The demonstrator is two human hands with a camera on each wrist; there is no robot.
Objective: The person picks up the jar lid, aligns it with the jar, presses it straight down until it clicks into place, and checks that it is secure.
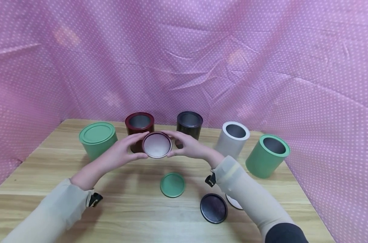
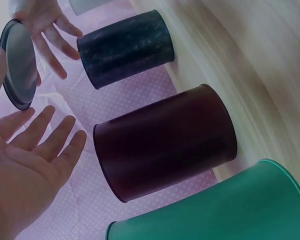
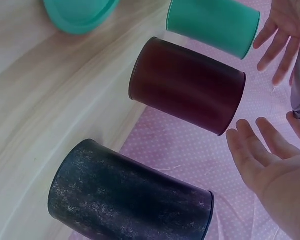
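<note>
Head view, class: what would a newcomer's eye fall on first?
Probably the round lid, held up near the middle between the left hand and right hand. Next, the pink dotted cloth filling the background. Lower down, a green lid and a dark lid lie on the wooden table.

The place looks like a small staged recording booth, though whether it stands in a home, a lab or an office cannot be told. Pink cloth (image 1: 184, 84) with pale dots hangs in creased folds behind and along both sides, enclosing a wood-grain surface (image 1: 132, 216). Canisters (image 2: 165, 142) in several colours stand spaced out near the back, with loose lids (image 1: 172, 185) lying in front. A small black device (image 1: 95, 199) at each sleeve cuff also suggests a filming set-up.
</note>
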